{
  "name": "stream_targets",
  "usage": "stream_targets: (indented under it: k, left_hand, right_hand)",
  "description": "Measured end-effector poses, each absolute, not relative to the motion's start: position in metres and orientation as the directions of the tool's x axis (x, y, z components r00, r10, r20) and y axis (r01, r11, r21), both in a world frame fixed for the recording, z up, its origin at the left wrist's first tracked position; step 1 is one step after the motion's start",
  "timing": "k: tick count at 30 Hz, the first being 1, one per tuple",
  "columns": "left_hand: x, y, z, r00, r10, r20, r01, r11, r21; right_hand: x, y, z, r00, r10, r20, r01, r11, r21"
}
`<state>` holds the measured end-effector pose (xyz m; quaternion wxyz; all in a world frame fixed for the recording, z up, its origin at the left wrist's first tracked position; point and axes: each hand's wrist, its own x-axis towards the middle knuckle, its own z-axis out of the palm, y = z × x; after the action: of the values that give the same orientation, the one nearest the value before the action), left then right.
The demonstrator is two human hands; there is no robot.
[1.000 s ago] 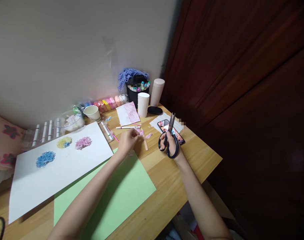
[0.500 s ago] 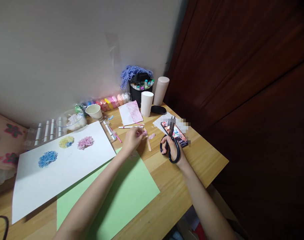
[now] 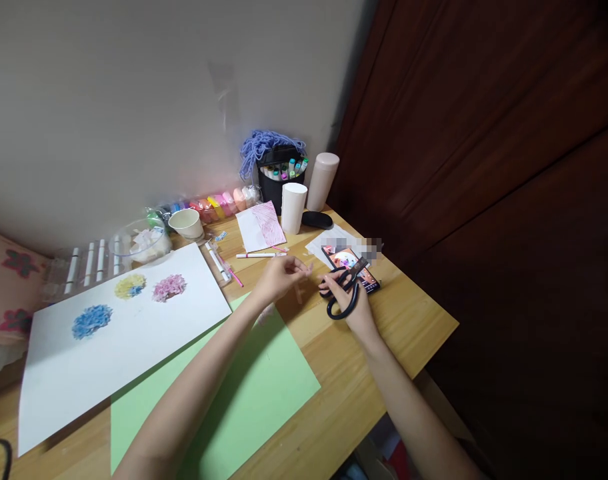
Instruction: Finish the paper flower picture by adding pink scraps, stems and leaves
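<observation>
The left hand (image 3: 280, 275) pinches a scrap (image 3: 310, 268) between its fingertips, presumably for fine control, while the right hand (image 3: 351, 301) curls round the scissors (image 3: 353, 271), blades angled away over the phone (image 3: 343, 259), seemingly for safety.

Phone (image 3: 342, 258) part-hidden behind scissors (image 3: 353, 272), R hand (image 3: 357, 312). Pink pc. (image 3: 311, 268) at L hand (image 3: 279, 278) blurred. Blk cord (image 3: 9, 455) cut off at L edge.

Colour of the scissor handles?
Black; the scissor handles show best in the head view.
</observation>
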<state>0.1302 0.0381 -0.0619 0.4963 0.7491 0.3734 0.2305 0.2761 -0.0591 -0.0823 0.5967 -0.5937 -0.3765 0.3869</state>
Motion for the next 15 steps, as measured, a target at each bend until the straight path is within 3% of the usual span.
stream_targets:
  k: [5, 10, 15]
  left_hand:
    - [0.116, 0.027, -0.048, 0.73, 0.675, -0.111, 0.239, -0.099, 0.966]
    - [0.102, 0.03, -0.046, 0.645, 0.758, -0.1, 0.216, -0.055, 0.975]
    - [0.09, 0.036, -0.04, 0.552, 0.827, -0.105, 0.201, -0.01, 0.979]
  right_hand:
    - [0.267, -0.049, -0.072, 0.358, 0.933, 0.021, 0.031, 0.011, -0.999]
    - [0.256, -0.036, -0.063, 0.377, 0.924, 0.069, 0.114, 0.027, -0.993]
    - [0.246, -0.018, -0.06, 0.38, 0.923, 0.069, 0.017, 0.068, -0.998]
